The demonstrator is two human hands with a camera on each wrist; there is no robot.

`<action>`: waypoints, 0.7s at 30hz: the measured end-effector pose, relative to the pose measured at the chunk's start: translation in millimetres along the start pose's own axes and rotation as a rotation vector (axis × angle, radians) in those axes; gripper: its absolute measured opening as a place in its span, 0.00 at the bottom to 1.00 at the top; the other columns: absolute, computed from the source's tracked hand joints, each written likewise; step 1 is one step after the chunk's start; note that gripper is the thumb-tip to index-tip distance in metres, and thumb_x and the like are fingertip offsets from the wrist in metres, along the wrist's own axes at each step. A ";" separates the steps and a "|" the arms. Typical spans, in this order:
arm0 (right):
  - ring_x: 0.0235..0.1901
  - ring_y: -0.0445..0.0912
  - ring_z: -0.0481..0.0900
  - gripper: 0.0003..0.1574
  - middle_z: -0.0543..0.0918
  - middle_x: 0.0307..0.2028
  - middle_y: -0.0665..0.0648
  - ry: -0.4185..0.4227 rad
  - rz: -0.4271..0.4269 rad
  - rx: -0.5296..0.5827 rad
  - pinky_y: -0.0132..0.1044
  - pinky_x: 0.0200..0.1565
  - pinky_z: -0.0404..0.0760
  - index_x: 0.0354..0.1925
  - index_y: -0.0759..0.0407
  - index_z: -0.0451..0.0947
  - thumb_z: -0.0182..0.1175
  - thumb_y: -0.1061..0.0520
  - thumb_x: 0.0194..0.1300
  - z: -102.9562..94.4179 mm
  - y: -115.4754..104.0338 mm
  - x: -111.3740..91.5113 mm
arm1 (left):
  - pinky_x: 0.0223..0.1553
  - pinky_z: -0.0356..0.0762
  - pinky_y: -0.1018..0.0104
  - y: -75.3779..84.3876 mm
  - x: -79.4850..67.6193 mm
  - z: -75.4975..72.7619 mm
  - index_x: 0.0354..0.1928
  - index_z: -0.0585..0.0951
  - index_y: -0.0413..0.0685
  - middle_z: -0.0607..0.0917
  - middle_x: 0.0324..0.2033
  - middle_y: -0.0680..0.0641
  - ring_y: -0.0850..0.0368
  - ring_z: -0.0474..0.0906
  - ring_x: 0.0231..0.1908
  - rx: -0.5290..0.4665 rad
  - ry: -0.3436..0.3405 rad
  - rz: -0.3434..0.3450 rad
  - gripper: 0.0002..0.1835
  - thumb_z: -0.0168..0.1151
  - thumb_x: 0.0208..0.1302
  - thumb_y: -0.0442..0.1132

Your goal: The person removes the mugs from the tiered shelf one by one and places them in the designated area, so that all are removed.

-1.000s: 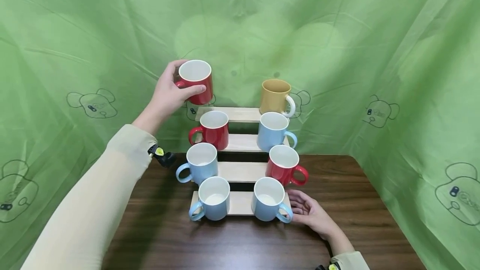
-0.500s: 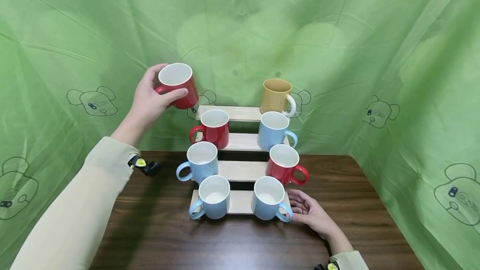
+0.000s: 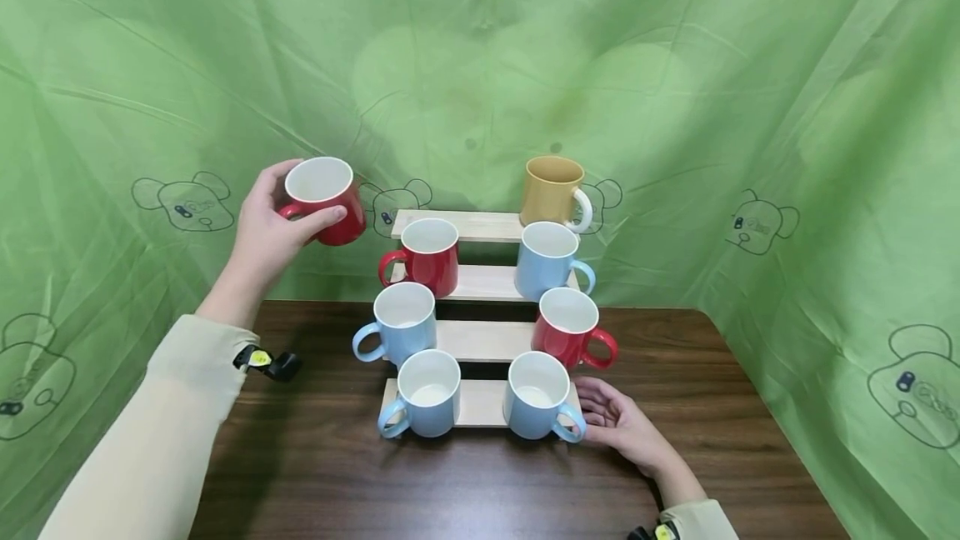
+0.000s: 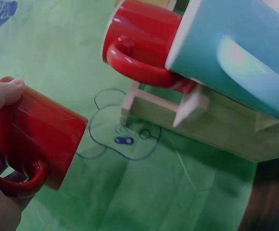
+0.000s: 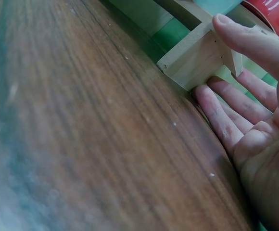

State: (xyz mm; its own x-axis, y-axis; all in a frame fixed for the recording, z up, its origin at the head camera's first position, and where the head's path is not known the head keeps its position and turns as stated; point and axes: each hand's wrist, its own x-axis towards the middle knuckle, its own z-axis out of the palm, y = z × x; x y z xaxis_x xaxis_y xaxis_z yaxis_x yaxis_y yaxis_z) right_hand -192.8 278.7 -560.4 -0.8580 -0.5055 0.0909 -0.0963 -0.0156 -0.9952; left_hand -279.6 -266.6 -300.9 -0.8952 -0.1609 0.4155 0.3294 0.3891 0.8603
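My left hand (image 3: 270,232) grips a glossy red cylindrical mug (image 3: 352,207), near-upright, left of the pale wooden stepped rack (image 3: 468,226); my right hand (image 3: 626,430), fingers relaxed, lies at its foot

From here: pale-wood rack (image 3: 483,342) carries four light-blue mugs (image 3: 431,408) and two red mugs (image 3: 433,271), all white inside, plus mustard mug (image 3: 547,200) with white handle (image 3: 583,211) on its top tier. Third red mug (image 3: 352,213), left of rack, white-lined too. Behind rack, green curtain (image 3: 480,90) with line-drawn bears (image 3: 757,223); under rack, dark-brown wood-grain table (image 3: 480,482).
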 end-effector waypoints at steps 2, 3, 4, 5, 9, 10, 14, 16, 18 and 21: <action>0.64 0.44 0.83 0.48 0.80 0.69 0.63 0.000 -0.001 0.000 0.36 0.64 0.83 0.79 0.75 0.58 0.71 0.70 0.69 0.2 0.0 0.3 | 0.60 0.81 0.69 -8.7 -3.9 -1.5 0.80 0.68 0.54 0.76 0.70 0.49 0.54 0.74 0.64 0.010 0.012 -0.003 0.47 0.84 0.63 0.45; 0.64 0.44 0.83 0.48 0.80 0.69 0.63 0.000 -0.001 -0.001 0.36 0.64 0.83 0.79 0.75 0.58 0.70 0.71 0.69 0.4 -0.2 0.3 | 0.61 0.80 0.69 -12.8 -6.0 -2.0 0.80 0.68 0.54 0.76 0.70 0.49 0.55 0.74 0.64 0.015 0.017 -0.006 0.47 0.84 0.63 0.45; 0.64 0.44 0.83 0.48 0.80 0.69 0.63 0.001 0.000 -0.002 0.36 0.64 0.83 0.79 0.75 0.58 0.70 0.71 0.70 0.4 -0.4 0.3 | 0.62 0.80 0.69 -16.8 -8.0 -2.5 0.80 0.67 0.54 0.76 0.70 0.49 0.55 0.74 0.64 0.017 0.021 -0.010 0.47 0.83 0.63 0.45; 0.64 0.44 0.83 0.48 0.80 0.69 0.64 0.001 0.000 -0.002 0.36 0.64 0.83 0.79 0.75 0.58 0.70 0.71 0.70 0.4 -0.6 0.4 | 0.62 0.80 0.69 -21.0 -9.9 -3.1 0.80 0.67 0.53 0.76 0.70 0.49 0.55 0.73 0.64 0.018 0.025 -0.015 0.47 0.83 0.64 0.45; 0.64 0.44 0.83 0.47 0.79 0.70 0.64 -0.001 0.002 -0.003 0.36 0.64 0.83 0.79 0.75 0.58 0.70 0.71 0.70 0.4 -1.2 0.9 | 0.64 0.79 0.69 -36.4 -16.5 -5.5 0.81 0.66 0.53 0.76 0.71 0.48 0.55 0.73 0.65 0.028 0.038 -0.043 0.48 0.83 0.64 0.44; 0.64 0.44 0.83 0.47 0.79 0.70 0.64 -0.001 0.002 -0.002 0.36 0.64 0.83 0.79 0.75 0.58 0.70 0.71 0.70 0.4 -1.1 1.0 | 0.64 0.79 0.69 -40.0 -18.0 -6.1 0.82 0.66 0.53 0.76 0.71 0.48 0.55 0.73 0.65 0.033 0.039 -0.050 0.48 0.83 0.64 0.45; 0.64 0.44 0.83 0.47 0.80 0.69 0.61 -0.002 -0.004 -0.006 0.36 0.64 0.83 0.78 0.75 0.58 0.70 0.71 0.70 0.1 -0.1 1.0 | 0.63 0.79 0.69 -53.6 -24.6 -6.0 0.82 0.66 0.53 0.77 0.71 0.48 0.56 0.73 0.64 0.068 0.047 -0.064 0.49 0.83 0.64 0.47; 0.64 0.44 0.83 0.47 0.81 0.69 0.60 -0.004 -0.009 -0.006 0.35 0.64 0.83 0.78 0.75 0.59 0.70 0.71 0.70 -0.1 0.7 0.9 | 0.62 0.78 0.70 -60.5 -28.9 -3.9 0.80 0.68 0.52 0.78 0.70 0.47 0.55 0.75 0.63 0.089 0.060 -0.068 0.48 0.84 0.63 0.48; 0.64 0.44 0.83 0.46 0.81 0.68 0.59 -0.006 -0.013 -0.007 0.35 0.64 0.82 0.78 0.75 0.59 0.70 0.71 0.70 -0.4 1.2 0.7 | 0.60 0.77 0.71 -68.3 -34.1 -0.6 0.79 0.69 0.50 0.79 0.69 0.45 0.53 0.76 0.62 0.123 0.068 -0.076 0.48 0.84 0.62 0.50; 0.64 0.43 0.83 0.46 0.81 0.68 0.57 -0.004 -0.005 -0.003 0.35 0.64 0.82 0.78 0.74 0.59 0.70 0.71 0.70 -0.5 1.3 0.4 | 0.57 0.76 0.73 -81.4 -43.2 5.4 0.78 0.70 0.48 0.81 0.68 0.42 0.49 0.77 0.62 0.160 0.070 -0.100 0.48 0.85 0.61 0.51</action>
State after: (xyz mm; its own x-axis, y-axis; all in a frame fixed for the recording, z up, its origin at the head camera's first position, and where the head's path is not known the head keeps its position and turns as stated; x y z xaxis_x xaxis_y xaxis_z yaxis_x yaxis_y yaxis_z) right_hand -193.5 278.9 -561.7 -0.8557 -0.5085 0.0958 -0.1019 -0.0159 -0.9947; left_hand -269.4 -286.4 -390.5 -0.8962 -0.2663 0.3549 0.1830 0.5068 0.8424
